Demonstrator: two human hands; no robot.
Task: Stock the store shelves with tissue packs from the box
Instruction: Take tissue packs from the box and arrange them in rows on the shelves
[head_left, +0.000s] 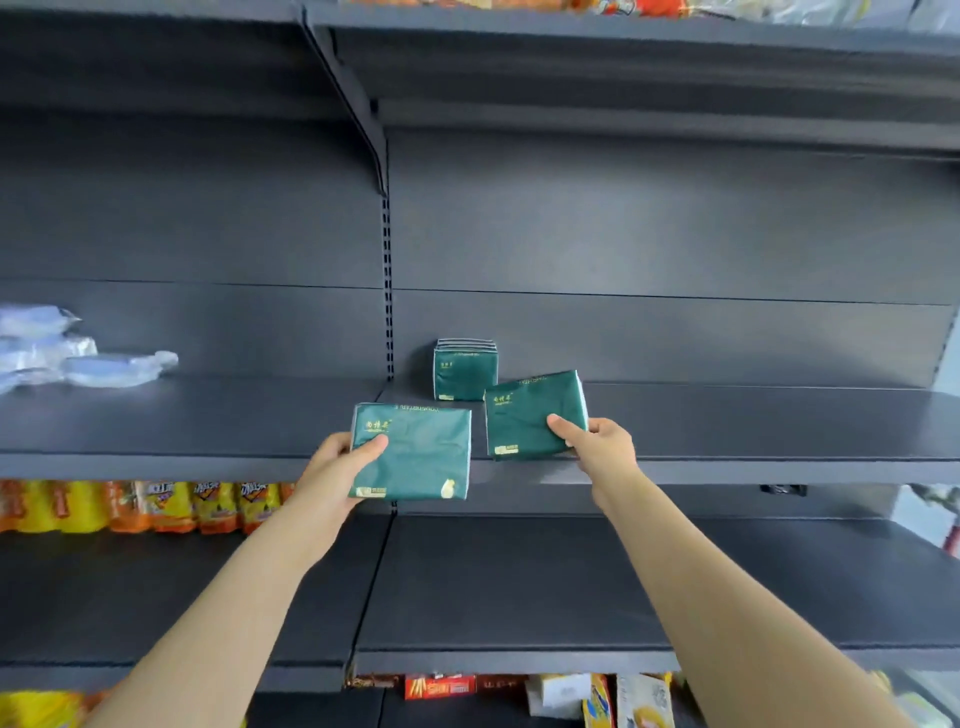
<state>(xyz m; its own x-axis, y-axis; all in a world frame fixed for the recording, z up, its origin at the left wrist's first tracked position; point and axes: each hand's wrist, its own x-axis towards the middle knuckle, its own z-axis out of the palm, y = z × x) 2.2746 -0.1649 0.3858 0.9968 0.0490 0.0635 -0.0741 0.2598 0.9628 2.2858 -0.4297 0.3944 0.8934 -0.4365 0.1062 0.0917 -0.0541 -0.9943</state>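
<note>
Now each hand, left hand (332, 467) and right hand (602, 447), grips a tissue pack at the shelf (779, 415) edge.

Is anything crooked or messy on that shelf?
A little. The tissue pack in the right hand leans tilted, not square like the upright row behind it. The clear plastic packs far left lie in a loose heap. Nothing looks spilled or torn.
</note>
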